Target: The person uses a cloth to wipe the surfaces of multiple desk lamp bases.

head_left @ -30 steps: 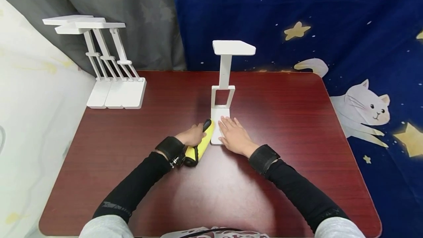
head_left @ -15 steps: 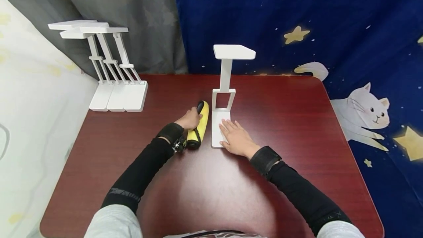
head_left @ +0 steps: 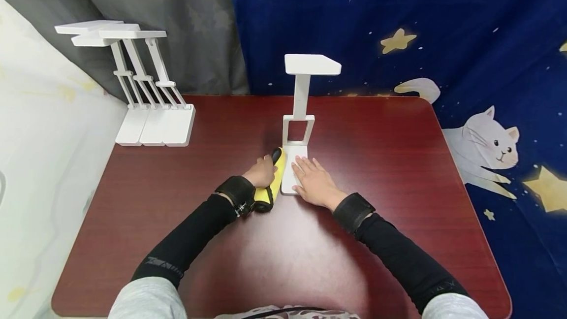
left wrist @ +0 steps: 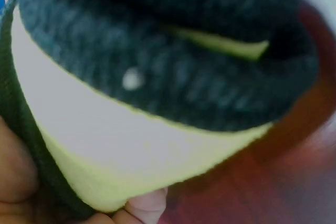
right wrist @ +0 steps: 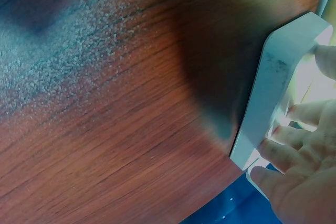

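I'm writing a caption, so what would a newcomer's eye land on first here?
Likely the yellow-and-black item in the person's left grip, near the middle of the red-brown table. Beside it is a white stand, the right grip resting on its base. Then the eye might wander to the pale cat on the blue curtain at the right, and more white stands in the table's far left corner.

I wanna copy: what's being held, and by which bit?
The left hand holds the yellow thing by its left side. The right hand only rests on the white lamp's base.
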Tool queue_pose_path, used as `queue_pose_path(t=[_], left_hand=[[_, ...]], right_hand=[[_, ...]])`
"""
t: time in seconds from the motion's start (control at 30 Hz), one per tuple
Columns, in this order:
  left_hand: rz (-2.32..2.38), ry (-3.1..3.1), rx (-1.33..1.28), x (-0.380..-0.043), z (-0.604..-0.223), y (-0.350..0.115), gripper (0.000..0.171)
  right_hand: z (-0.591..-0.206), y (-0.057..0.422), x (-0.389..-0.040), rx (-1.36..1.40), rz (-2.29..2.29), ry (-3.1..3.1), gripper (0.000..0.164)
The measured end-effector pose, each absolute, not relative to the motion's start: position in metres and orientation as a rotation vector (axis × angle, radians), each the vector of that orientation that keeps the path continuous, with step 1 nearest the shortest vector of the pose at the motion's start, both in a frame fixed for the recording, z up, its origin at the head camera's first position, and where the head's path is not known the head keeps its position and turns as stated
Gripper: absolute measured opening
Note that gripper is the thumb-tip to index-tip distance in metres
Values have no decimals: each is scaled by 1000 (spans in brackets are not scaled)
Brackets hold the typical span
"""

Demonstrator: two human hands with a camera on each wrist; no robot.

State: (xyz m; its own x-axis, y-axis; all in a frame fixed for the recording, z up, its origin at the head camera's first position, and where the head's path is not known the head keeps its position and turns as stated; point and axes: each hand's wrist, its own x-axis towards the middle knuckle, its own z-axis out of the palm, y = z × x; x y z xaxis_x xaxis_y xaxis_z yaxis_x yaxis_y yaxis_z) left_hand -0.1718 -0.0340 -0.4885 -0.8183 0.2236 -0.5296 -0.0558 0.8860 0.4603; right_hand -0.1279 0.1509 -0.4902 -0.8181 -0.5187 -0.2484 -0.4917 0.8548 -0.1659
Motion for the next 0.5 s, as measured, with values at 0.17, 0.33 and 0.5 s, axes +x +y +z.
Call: queue_pose_path(t=[0.17, 0.33, 0.5], left_hand=[[607, 2409, 203, -144, -481, -40, 57], [641, 2386, 265, -121, -477, -44, 55], [667, 2364, 361, -106, -471, -53, 42]], right_hand=[[-490, 150, -129, -771, -131, 2752, 66], [-486, 152, -131, -766, -137, 2741, 65], [-485, 153, -132, -739, -161, 2720, 66]])
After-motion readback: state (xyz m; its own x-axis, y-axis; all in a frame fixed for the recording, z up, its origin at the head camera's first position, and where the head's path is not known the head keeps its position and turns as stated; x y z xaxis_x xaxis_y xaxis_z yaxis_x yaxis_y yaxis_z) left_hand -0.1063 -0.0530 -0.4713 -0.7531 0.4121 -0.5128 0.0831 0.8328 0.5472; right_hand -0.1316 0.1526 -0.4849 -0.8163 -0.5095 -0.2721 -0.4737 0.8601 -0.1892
